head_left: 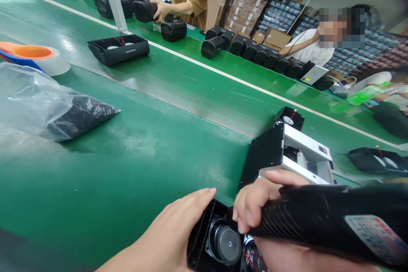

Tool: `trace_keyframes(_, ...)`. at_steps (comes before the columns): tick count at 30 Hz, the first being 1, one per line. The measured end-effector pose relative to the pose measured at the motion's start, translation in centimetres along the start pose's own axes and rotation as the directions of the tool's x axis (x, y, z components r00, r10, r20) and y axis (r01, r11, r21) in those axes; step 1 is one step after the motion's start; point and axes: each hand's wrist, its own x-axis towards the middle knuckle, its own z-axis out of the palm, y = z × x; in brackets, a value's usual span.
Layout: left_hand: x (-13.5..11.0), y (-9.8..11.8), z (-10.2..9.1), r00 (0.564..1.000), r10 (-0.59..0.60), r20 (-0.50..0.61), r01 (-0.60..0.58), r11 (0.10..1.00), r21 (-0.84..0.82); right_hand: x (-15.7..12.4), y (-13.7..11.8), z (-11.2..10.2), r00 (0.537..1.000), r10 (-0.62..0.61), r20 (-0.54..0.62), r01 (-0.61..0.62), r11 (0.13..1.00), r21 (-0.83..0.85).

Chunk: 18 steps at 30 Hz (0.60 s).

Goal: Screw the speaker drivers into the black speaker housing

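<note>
My right hand is wrapped around a black electric screwdriver with a ribbed grip and a printed label. Its tip is hidden behind my fingers, close above an open black speaker housing. A round speaker driver sits inside that housing, with red and black wires beside it. My left hand lies flat against the housing's left edge, fingers together and gripping nothing. A silver metal jig stands beyond my right hand.
A green conveyor belt runs beneath everything. On it lie a plastic bag of black parts, a tape roll and black housings. Co-workers sit beyond a second belt lined with black speakers, one holding a speaker.
</note>
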Motion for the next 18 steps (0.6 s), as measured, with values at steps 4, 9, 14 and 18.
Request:
trace_keyframes(4, 0.2, 0.0, 0.1, 1.000, 0.010, -0.007, -0.010, 1.000, 0.008, -0.4, 0.0, -0.2, 0.999, 0.039, 0.004, -0.039, 0.999, -0.020)
trace_keyframes(9, 0.2, 0.3, 0.0, 0.999, -0.034, 0.025, 0.035, 0.999, -0.035, -0.7, 0.5, -0.9, 0.992, 0.096, 0.076, -0.096, 0.995, -0.003)
trace_keyframes(14, 0.2, 0.4, -0.1, 0.999, -0.043, 0.014, 0.044, 0.997, -0.059, -0.4, 0.9, -0.4, 0.999, 0.020, 0.042, -0.019, 1.000, -0.024)
trace_keyframes(18, 0.7, 0.4, 0.1, 1.000, -0.022, -0.021, 0.019, 0.992, -0.124, -0.2, 2.7, -0.5, 0.995, -0.089, 0.044, 0.089, 0.996, -0.006)
